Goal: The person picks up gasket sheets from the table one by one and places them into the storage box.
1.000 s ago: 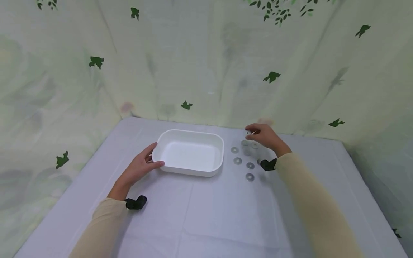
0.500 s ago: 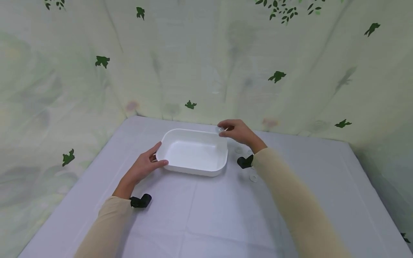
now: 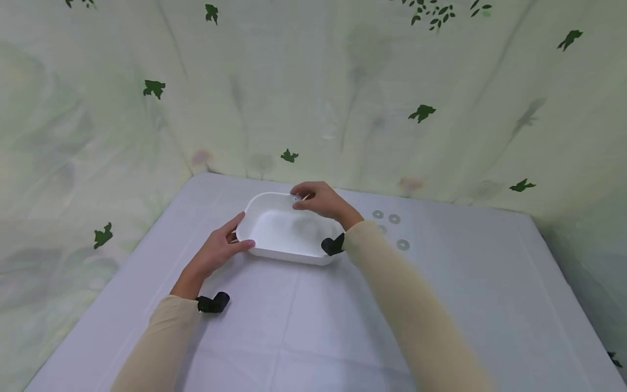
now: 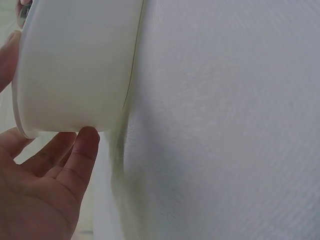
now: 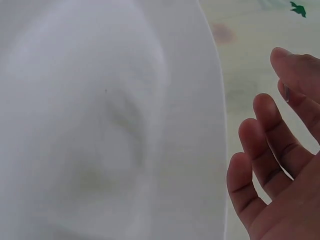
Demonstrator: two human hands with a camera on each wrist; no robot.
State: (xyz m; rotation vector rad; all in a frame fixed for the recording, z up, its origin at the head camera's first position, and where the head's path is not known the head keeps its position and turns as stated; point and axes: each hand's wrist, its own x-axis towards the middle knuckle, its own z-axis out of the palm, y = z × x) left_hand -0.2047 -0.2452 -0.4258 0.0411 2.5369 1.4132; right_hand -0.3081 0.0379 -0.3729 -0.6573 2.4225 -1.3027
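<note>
A white rectangular tray point(image 3: 274, 228) with rounded corners stands on the table. My left hand point(image 3: 215, 256) holds its left end, thumb along the front and fingers at the end wall; the fingertips touch the outer wall point(image 4: 75, 75) in the left wrist view. Over the tray's back rim, my right hand point(image 3: 320, 201) pinches a metal washer point(image 3: 296, 198) between thumb and fingers. Only a thin edge of the washer point(image 5: 286, 92) shows in the right wrist view. Several flat grey washers point(image 3: 394, 218) lie right of the tray, and the right forearm may hide others.
A white cloth covers the table point(image 3: 294, 332). Behind it hangs a pale curtain point(image 3: 323, 98) with green leaf prints, close along the back edge. Each wrist wears a black camera point(image 3: 213, 302).
My right hand has carried the washer leftward from the loose washers to above the tray's back rim. My left hand keeps its hold on the tray. The view has shifted slightly.
</note>
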